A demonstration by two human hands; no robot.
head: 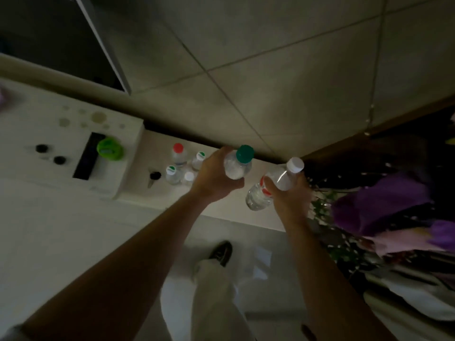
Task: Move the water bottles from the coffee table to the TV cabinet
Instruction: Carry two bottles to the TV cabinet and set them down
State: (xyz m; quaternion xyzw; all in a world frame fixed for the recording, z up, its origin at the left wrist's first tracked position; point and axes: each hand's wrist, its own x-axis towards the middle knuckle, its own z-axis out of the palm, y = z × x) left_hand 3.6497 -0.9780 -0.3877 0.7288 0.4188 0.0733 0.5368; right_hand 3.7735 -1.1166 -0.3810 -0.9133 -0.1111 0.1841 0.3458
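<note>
My left hand (216,178) is shut on a clear water bottle with a dark green cap (238,163), held over the white TV cabinet (138,190). My right hand (290,195) grips a second clear bottle with a white cap and red label (273,185), tilted, just right of the first. Several more water bottles stand together on the cabinet top to the left of my left hand: one with a red cap (178,153), two with green-and-white caps (200,159) (171,174), one with a white cap (189,177).
A key with a black head (154,177) lies beside the standing bottles. On a raised white block sit a bright green lid (110,148), a black remote (88,156) and two small black knobs. Purple flowers (384,205) crowd the right. A TV (61,40) stands behind.
</note>
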